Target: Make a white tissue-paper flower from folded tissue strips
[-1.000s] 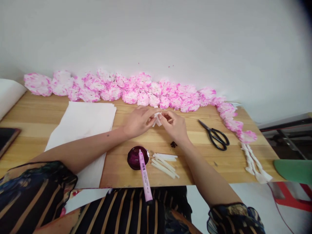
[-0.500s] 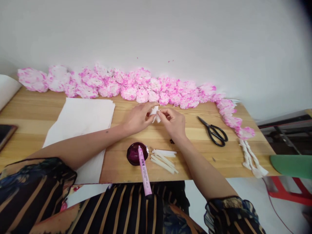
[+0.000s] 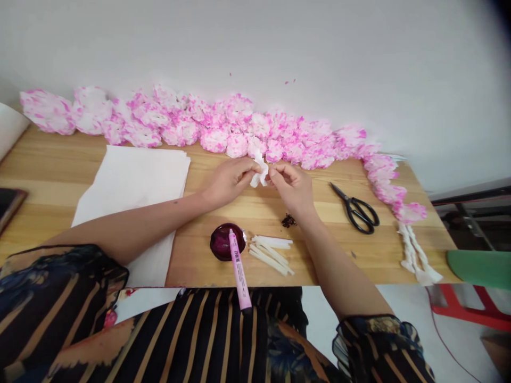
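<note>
My left hand (image 3: 228, 183) is closed in a pinch on a small crinkled white paper flower (image 3: 260, 174), held a little above the table in front of the pink row. From the other side, my right hand (image 3: 294, 187) has its thumb and forefinger pinched at the flower's right edge; the exact spot they grip is partly hidden. Below the hands, a pink marker (image 3: 239, 276) rests with its tip on a dark purple-stained dish (image 3: 220, 246). Several pale thin sticks (image 3: 271, 252) lie right of the dish, and a small pile of dark bits (image 3: 288, 220) sits by my right wrist.
Along the wall runs a long row of pink-and-white paper flowers (image 3: 215, 139), ending at the right in white twisted strands (image 3: 415, 258). Black scissors (image 3: 355, 209) lie to the right. White paper sheets (image 3: 136, 181) are stacked at the left. A green object (image 3: 483, 267) stands beyond the right edge.
The flower looks more spread out, and both hands have shifted slightly up and right in view. The dark pile beside my right wrist is now more visible. The whole view has shifted slightly.
</note>
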Available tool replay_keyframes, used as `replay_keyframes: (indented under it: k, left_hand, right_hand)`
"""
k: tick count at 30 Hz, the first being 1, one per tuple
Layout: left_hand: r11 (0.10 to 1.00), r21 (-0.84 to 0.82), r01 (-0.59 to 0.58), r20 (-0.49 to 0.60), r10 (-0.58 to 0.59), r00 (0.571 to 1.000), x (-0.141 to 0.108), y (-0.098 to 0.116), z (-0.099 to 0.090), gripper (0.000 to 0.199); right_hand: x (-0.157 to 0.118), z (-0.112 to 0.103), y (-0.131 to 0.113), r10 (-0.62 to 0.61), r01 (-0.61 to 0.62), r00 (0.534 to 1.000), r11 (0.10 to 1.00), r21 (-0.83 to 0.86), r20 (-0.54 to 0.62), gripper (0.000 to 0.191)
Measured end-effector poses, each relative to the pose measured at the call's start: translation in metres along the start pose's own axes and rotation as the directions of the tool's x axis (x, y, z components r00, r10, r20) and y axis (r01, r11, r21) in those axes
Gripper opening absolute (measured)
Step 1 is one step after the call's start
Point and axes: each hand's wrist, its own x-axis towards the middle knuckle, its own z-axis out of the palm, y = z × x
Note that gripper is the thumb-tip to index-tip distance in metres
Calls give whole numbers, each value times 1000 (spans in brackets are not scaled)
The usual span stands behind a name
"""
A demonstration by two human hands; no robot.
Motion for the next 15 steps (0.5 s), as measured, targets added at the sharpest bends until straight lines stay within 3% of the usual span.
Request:
replay_keyframes:
  k: [4,15]
  left_hand:
    - [999,-25,47,14,-46,999,0,1,-2,19]
    - [997,-32,77,55,-75,996,1,4,-2,17]
  right_hand:
    - [-4,3,-2,-54,55,998,980,-192,9,17]
    - [-6,3,1,-208,213,976,881,-423,59,20]
